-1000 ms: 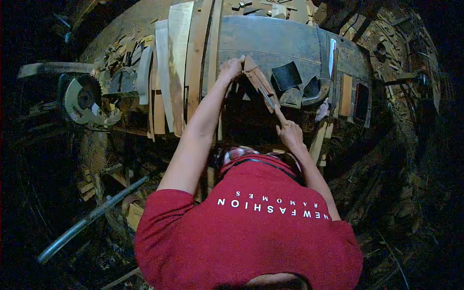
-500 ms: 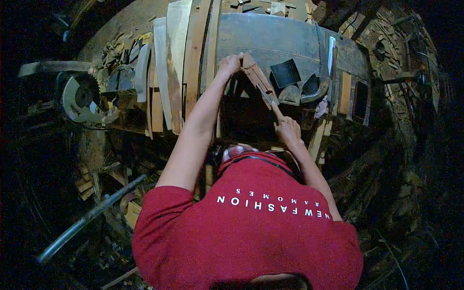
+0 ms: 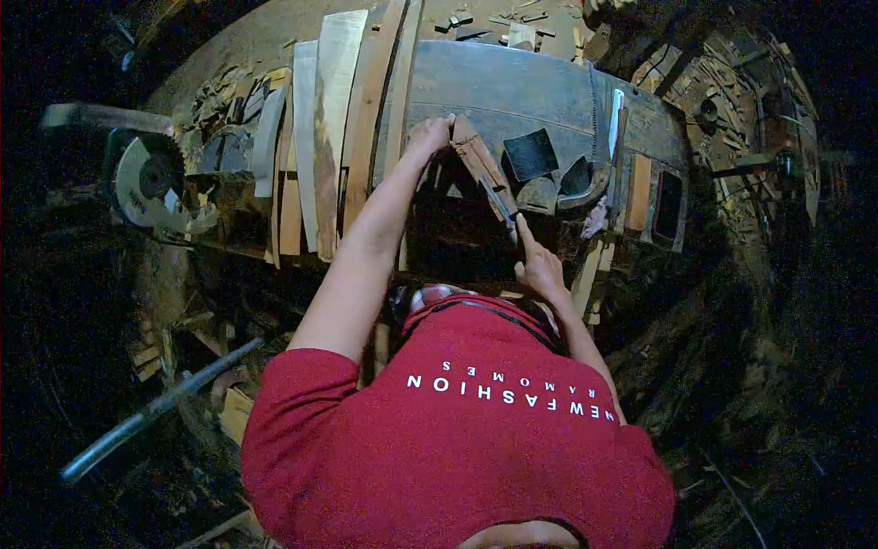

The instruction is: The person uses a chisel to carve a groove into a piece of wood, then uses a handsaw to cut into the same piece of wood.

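Note:
My left hand [image 3: 430, 137] is closed around the far end of a reddish-brown wooden piece [image 3: 476, 161], which slants toward me across the bench edge. A slim tool with a pale metal blade [image 3: 495, 195] lies along the near part of this piece. My right hand [image 3: 543, 271] grips the tool's near end, with the index finger stretched along it. Most of its handle is hidden by the fingers, and I cannot make out its exact kind. Just right of the piece lies a dark square plate [image 3: 530, 156].
Long boards [image 3: 337, 110] lie across the left of the worn bench [image 3: 494, 78]. A circular saw [image 3: 151, 183] is at the far left. A handsaw [image 3: 615, 123] and an orange-brown block [image 3: 639, 192] lie right. A metal pipe [image 3: 165, 407] slants at lower left.
The whole view has shifted slightly, with the bench a little lower. My right hand has moved slightly toward me along the wooden piece; both hands keep their hold.

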Demonstrator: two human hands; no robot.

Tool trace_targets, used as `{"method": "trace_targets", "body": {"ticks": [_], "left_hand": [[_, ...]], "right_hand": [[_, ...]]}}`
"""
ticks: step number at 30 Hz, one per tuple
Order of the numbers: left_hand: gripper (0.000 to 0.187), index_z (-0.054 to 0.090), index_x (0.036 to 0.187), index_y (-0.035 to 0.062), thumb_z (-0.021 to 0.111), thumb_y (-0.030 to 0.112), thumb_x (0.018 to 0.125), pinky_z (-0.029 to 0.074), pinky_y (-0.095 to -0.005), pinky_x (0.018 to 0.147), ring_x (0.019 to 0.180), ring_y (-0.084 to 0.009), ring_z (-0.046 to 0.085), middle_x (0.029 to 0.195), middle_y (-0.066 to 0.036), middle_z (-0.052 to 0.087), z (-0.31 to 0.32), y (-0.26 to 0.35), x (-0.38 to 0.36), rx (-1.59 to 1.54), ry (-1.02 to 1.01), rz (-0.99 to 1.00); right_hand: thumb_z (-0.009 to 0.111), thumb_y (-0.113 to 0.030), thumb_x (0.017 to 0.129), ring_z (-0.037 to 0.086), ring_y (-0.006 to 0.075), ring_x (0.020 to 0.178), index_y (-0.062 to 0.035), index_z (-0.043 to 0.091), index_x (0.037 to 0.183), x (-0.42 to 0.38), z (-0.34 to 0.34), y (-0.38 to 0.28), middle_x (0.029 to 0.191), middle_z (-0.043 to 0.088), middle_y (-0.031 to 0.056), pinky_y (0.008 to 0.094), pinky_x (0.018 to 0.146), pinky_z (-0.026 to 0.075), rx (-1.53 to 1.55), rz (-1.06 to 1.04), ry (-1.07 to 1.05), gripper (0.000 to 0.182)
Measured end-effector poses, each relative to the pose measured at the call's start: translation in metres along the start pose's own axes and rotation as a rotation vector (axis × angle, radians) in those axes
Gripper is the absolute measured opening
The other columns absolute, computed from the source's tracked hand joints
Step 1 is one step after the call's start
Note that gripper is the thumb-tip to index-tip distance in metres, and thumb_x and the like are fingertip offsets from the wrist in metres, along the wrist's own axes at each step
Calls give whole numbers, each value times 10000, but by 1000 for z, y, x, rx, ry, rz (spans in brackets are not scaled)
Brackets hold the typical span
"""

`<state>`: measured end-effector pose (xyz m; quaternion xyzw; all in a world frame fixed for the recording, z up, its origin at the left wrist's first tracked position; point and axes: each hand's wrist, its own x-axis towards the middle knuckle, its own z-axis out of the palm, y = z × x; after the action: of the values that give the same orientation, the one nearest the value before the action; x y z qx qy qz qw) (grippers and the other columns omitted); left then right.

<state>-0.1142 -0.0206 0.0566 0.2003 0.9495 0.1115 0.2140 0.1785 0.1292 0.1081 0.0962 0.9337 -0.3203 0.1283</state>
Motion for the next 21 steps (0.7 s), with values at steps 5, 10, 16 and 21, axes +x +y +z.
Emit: {"method": "trace_targets", "body": {"ticks": [5,10,16,21], "left_hand": [[475,568,1109,110,227,387,929,405,-480,868,1026,-379,528,1085,-184,573,9,-8,11,4,-15,14],[536,532,1134,55,177,405,935,383,-492,891,1061,-388,503,1188,-193,506,53,-41,48,-81,-44,112],[377,482,1181,108,280,310,934,455,-474,778,984,-382,549,1088,-174,567,3,3,-29,-126,85,5],[398,451,1204,121,340,364,909,436,-467,817,994,-377,542,1094,-174,562,-22,14,-71,-596,285,182]], "right_hand": [[594,-134,734,566,389,703,-206,164,1393,-5,3,-1,858,558,175,462,608,455,24,-70,123,790],[582,-173,772,569,379,704,-219,186,1386,0,0,4,839,557,161,457,592,455,-15,-68,156,732],[611,-151,745,566,377,690,-249,192,1382,2,4,5,818,550,157,472,587,447,-66,-71,78,768],[620,-102,717,558,376,724,-249,206,1382,2,1,2,804,546,170,459,612,442,-51,-49,109,797]]}}
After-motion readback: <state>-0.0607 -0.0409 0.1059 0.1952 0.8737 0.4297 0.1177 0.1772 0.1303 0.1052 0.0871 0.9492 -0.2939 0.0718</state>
